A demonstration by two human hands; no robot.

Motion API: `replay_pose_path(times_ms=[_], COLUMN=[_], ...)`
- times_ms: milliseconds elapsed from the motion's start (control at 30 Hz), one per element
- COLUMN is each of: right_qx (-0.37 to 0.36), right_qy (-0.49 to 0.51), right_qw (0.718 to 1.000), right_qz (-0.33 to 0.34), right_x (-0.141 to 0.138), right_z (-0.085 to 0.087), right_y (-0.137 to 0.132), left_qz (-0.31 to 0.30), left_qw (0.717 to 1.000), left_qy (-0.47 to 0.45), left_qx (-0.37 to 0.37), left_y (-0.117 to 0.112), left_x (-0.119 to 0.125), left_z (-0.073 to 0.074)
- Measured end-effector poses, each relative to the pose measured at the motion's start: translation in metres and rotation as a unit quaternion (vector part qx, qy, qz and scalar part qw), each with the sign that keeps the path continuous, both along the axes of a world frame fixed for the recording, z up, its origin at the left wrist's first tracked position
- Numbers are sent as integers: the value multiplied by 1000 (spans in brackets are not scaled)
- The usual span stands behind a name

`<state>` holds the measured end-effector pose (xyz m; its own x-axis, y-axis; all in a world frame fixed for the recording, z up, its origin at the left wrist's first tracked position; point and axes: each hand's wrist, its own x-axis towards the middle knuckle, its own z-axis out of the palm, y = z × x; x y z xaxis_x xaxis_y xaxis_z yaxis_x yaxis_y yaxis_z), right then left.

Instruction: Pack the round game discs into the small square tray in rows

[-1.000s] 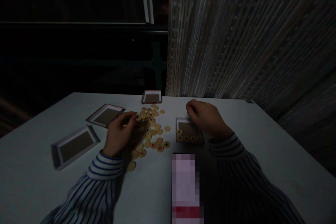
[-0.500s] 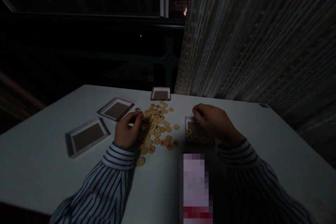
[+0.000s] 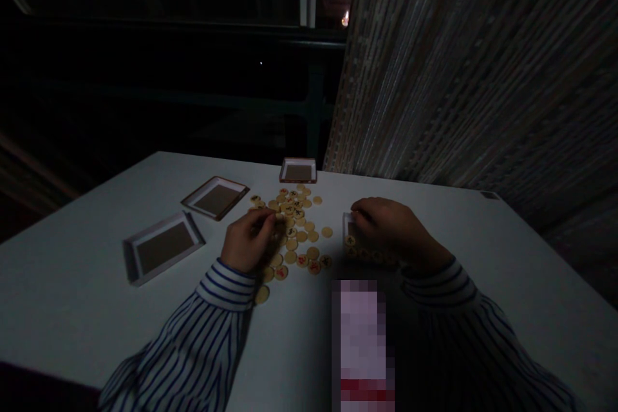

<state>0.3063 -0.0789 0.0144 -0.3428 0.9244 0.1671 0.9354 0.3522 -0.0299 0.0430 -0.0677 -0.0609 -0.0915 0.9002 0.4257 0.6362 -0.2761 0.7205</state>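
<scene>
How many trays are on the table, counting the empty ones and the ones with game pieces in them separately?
Empty trays: 3
Trays with pieces: 1, partly under the right hand
Total: 4

**Pale discs, brown trays, striped sleeves**

The worktop (image 3: 72, 309) was a dull white. The scattered discs (image 3: 295, 232) were pale yellow, some marked in red, others in black; the near tray (image 3: 164, 248), the middle tray (image 3: 215, 197) and the far tray (image 3: 298, 172) each had a brown floor inside a white rim; the left sleeve (image 3: 207, 328) and the right sleeve (image 3: 449, 290) were white with thin dark blue stripes; the curtain (image 3: 483, 77) showed fine vertical streaks of grey and beige; the blurred block (image 3: 362, 335) was pale lilac with a red band low down.
</scene>
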Motion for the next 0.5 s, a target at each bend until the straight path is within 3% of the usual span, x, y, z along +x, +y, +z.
replay_pose_path(times_ms=[500], right_qx=[-14], right_qy=[-14], right_qw=[999], right_qz=[46], right_x=[-10], right_z=[-11], right_y=[1], left_qz=[-27], left_qw=[999], left_qy=[28], left_qx=[5], left_y=[6], left_x=[-4], left_z=[-2])
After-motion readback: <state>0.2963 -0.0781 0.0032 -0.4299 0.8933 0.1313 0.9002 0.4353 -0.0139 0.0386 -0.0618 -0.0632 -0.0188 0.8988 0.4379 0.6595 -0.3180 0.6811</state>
